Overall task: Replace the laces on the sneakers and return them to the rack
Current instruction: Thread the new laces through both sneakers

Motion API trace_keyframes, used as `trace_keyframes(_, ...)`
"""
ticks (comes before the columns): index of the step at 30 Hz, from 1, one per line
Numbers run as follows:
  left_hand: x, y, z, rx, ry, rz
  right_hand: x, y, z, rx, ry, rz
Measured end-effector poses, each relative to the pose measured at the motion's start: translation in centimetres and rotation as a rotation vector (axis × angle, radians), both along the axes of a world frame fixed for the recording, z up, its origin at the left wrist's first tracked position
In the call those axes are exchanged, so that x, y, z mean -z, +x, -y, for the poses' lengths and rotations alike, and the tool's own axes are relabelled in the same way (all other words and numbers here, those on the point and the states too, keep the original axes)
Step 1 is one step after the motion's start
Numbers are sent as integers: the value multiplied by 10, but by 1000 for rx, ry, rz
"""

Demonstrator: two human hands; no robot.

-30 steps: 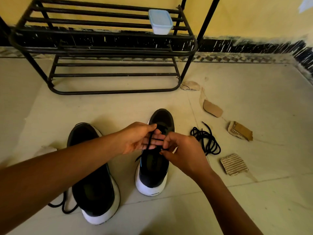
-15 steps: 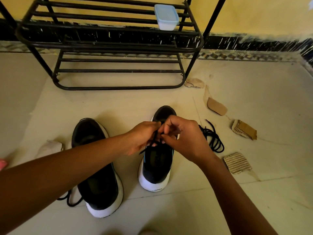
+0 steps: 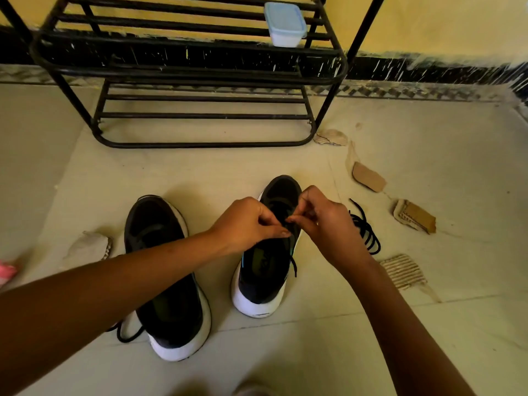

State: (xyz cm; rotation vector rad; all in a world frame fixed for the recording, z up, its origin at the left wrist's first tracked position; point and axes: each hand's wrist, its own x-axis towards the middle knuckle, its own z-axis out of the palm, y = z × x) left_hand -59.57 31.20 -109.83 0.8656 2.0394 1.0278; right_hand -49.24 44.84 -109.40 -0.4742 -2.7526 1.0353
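Two black sneakers with white soles stand on the floor, toes toward the rack. Over the right sneaker (image 3: 263, 270) my left hand (image 3: 245, 221) and my right hand (image 3: 325, 224) meet, both pinching its black lace (image 3: 293, 262) at the eyelets; one end of it hangs down the shoe's right side. The left sneaker (image 3: 165, 281) stands apart, partly under my left forearm, with a loose black lace (image 3: 128, 335) by its heel. A coiled black lace (image 3: 367, 232) lies on the floor just right of my right hand. The black metal rack (image 3: 200, 115) stands ahead against the wall.
A small lidded plastic box (image 3: 285, 24) sits on the rack's upper shelf. Several cardboard scraps (image 3: 414, 215) lie on the floor to the right, another (image 3: 91, 244) left of the left sneaker. Something pink (image 3: 7, 271) shows at the left edge.
My hands have moved forward along the right sneaker toward its toe, closing together on the lace. The view has shifted slightly closer to the rack.
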Motion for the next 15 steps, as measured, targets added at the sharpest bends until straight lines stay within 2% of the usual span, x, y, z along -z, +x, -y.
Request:
trace_keyframes(5, 6, 4, -2, -92, 39, -120, -1, -3, 3, 3, -31, 32)
trace_keyframes(8, 10, 2, -4, -159, 41, -51, 0, -4, 6, 0, -83, 52)
trace_keyframes(12, 12, -1, -2, -101, 54, 40, -1, -4, 6, -20, -140, 21)
trace_keyframes(15, 5, -8, 4, 8, 69, -37, -1, -4, 4, -13, -175, 1)
